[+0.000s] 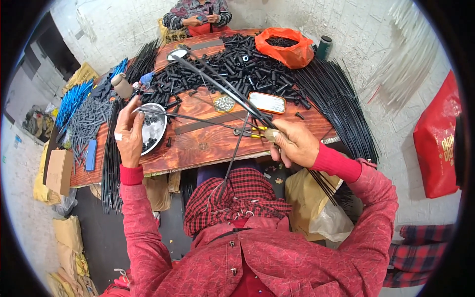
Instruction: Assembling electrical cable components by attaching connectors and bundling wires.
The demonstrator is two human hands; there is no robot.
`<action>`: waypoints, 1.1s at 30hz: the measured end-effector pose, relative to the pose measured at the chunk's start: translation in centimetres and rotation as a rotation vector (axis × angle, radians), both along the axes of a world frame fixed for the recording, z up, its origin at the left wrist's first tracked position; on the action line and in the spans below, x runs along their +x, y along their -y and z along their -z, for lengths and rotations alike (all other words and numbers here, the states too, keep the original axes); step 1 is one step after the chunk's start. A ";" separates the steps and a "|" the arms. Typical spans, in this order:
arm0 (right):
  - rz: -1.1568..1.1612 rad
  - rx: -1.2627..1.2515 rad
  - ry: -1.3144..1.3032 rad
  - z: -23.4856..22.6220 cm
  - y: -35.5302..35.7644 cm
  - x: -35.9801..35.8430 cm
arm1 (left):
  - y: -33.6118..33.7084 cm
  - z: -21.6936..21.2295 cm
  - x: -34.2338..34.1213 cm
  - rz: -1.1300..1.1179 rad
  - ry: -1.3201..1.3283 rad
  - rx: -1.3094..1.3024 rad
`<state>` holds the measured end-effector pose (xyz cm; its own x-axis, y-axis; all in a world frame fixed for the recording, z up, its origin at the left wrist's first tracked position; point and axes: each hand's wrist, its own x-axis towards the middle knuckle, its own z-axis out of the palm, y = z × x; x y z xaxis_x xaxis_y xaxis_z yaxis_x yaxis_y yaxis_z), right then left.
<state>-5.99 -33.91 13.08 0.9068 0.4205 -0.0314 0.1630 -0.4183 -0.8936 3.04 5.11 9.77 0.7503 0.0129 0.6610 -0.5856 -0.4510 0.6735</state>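
My right hand (297,141) is closed round a bundle of thin black rods (217,79). The bundle slants up and left over the table, and its lower ends come out below the hand. A tape-like patch shows on the right thumb. At the left, the fingertips of my left hand (129,132) pinch the end of one thin black rod (190,119), which runs across toward the right hand. Under that rod's left end sits a shallow pale bowl (161,141) with small black parts in it. Yellow-handled pliers (253,132) lie just left of the right hand, partly behind the rods.
Black tubular parts (213,67) heap over the wooden table (203,146). An orange bag (292,57), a round tin (224,103) and a rectangular tin (267,102) stand among them. Long black rods (341,101) overhang the right edge. Another person (198,17) sits across.
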 end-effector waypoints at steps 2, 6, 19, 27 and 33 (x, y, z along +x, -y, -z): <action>0.047 0.007 0.007 -0.1 -0.2 0.1 | 0.8 0.4 -0.7 -0.129 0.081 -0.013; 0.139 -0.075 0.312 1.7 -0.1 1.3 | 5.1 -0.2 -4.5 -0.146 0.036 -0.115; 0.263 -0.098 0.446 3.2 0.1 3.6 | 11.3 -0.4 -12.2 0.479 -0.377 -0.139; 0.220 0.117 0.362 2.9 -3.0 3.0 | 19.9 5.0 -8.7 0.533 -0.613 -0.429; 0.262 0.047 0.280 3.1 -4.7 2.7 | 21.2 4.5 -6.9 0.502 -0.545 -0.907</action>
<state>-3.31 -29.17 10.00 0.9544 0.1684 0.2464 0.2964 -0.4379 -0.8488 -3.83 -16.07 5.25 0.9864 -0.0640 0.1511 -0.0957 0.5239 0.8464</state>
